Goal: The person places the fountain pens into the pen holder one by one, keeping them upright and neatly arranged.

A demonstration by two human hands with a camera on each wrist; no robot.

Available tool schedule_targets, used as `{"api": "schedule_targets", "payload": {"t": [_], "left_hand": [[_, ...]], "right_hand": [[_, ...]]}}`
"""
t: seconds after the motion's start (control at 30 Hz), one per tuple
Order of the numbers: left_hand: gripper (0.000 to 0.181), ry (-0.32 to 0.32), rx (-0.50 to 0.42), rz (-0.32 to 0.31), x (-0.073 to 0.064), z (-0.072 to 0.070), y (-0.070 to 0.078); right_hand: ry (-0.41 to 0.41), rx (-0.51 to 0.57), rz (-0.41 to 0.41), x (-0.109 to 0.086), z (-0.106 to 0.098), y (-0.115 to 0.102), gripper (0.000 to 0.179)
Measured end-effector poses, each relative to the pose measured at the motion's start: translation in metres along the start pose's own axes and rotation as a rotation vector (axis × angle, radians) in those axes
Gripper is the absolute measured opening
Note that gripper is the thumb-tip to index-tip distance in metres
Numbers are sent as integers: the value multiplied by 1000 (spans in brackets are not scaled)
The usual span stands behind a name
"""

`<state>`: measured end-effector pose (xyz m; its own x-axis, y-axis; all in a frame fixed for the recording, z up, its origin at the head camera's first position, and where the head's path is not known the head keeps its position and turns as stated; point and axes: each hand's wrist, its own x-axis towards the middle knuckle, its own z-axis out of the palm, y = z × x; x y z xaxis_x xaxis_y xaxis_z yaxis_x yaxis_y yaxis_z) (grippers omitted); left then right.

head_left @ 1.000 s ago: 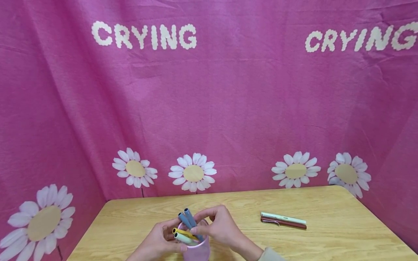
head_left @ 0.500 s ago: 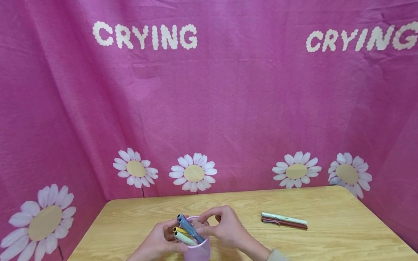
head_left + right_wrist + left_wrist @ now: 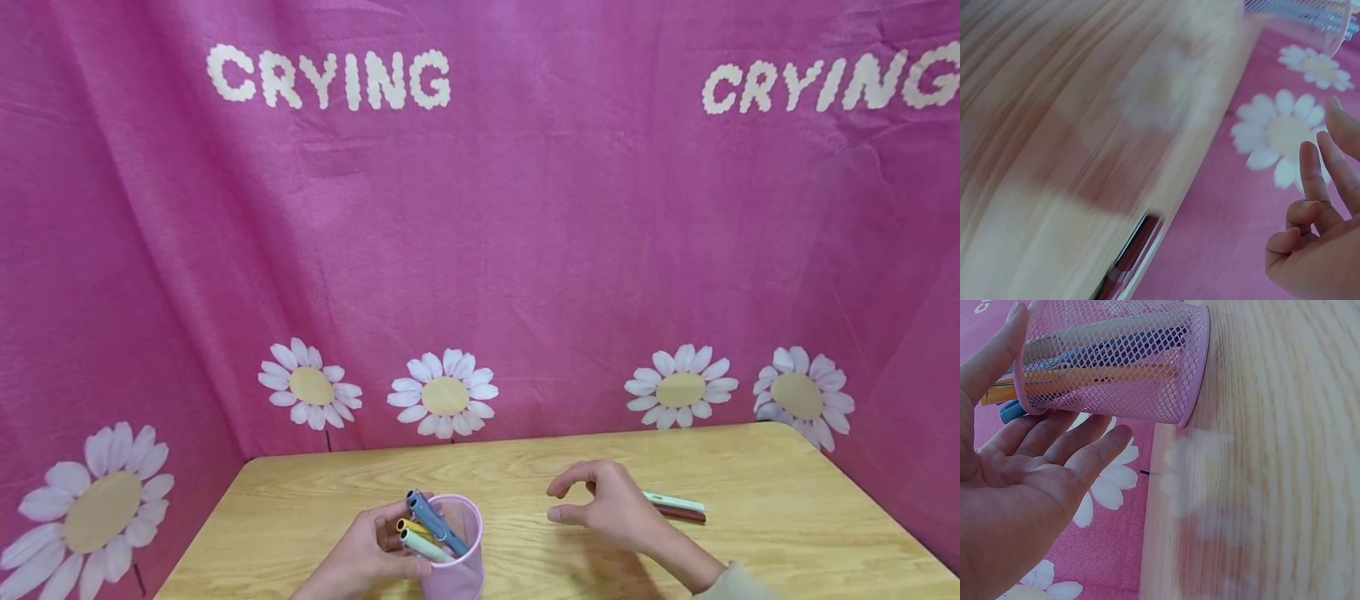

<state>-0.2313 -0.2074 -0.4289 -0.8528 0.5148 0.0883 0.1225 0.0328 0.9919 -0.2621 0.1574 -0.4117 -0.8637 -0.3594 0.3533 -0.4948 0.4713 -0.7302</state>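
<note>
A pink mesh pen cup [image 3: 463, 575] stands upright on the table. My left hand [image 3: 367, 543] grips it at the rim, thumb on the near side and fingers behind, as the left wrist view shows. Leaning toward that hand inside the cup are blue-grey pens [image 3: 442, 527], a yellow pen [image 3: 417, 528] and a mint pen [image 3: 424, 547]. To the right, my right hand [image 3: 618, 510] hovers over the table with thumb and index finger apart, holding nothing. It partly hides a mint pen [image 3: 678, 502] and a dark red pen [image 3: 1138, 247] lying side by side.
The wooden table [image 3: 525, 467] ends at a pink cloth backdrop [image 3: 540, 250] printed with daisies and white lettering. More cloth hangs along the left and right sides.
My right hand has let go of the blue-grey pens at the cup and moved right, toward the two pens on the table. The blue-grey pens have tipped left. My left hand stays put.
</note>
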Motion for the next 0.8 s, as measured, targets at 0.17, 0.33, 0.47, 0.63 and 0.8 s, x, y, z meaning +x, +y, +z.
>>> {"api": "schedule_targets", "payload": {"t": [0.17,0.33,0.47,0.63,0.8], "left_hand": [[75,6,9,9,0,0,1],[75,4,37,23,0,-1,1],[76,11,60,8,-1,-1,1],[77,19,58,-7,-1,0,2],[74,14,38,-4,-1,2,2]], "right_hand": [[1,-73,-7,-9,-24,21,17],[23,-169,-3,-19,-41,40,16],[28,-242,14,-26,-53,55,19],[21,-304,5,-33,-67,71,25],[2,-347,0,-37,-79,83,30]]}}
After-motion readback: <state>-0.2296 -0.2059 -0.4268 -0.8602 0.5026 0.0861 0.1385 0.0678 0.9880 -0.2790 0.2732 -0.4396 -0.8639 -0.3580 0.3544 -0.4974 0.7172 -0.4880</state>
